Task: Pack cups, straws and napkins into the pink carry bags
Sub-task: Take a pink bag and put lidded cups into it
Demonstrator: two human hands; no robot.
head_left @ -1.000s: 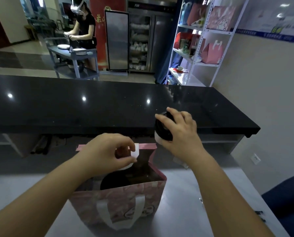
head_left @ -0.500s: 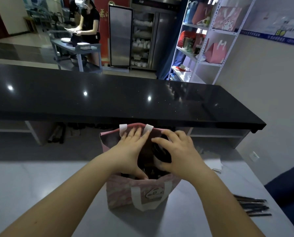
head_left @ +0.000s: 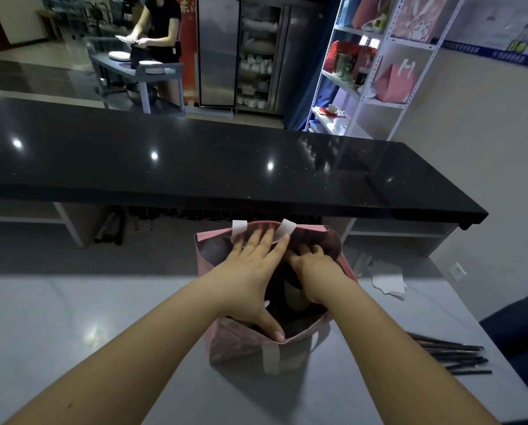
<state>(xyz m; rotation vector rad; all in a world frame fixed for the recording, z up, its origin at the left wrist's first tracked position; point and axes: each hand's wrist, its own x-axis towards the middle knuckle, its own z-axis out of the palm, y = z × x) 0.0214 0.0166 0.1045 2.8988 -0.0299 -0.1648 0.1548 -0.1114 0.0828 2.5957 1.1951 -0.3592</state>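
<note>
Pink bag (head_left: 235, 342) stands on the grey tabletop (head_left: 72, 317), just below the black counter (head_left: 195, 167). Black straws (head_left: 453, 357) lie well apart to its right; white napkins (head_left: 388, 280) lie nearer, beside its far right corner. A shelf (head_left: 333, 124) and another person (head_left: 161, 26) are far behind.

Our left hand (head_left: 250, 271) and right hand (head_left: 313, 265) cover most of the bag's mouth. The left grip is flat and spread: fingers pressing the far wall, thumb on the near rim.

Half a second ago the right hand held the black-lidded cup at the mouth. It now sits deeper and the lid is out of sight.

The inside is dim. Only a pale part of the cup (head_left: 293, 297) shows by the wrist. The right fingers curl downward; we cannot tell whether that grip holds the cup.
</note>
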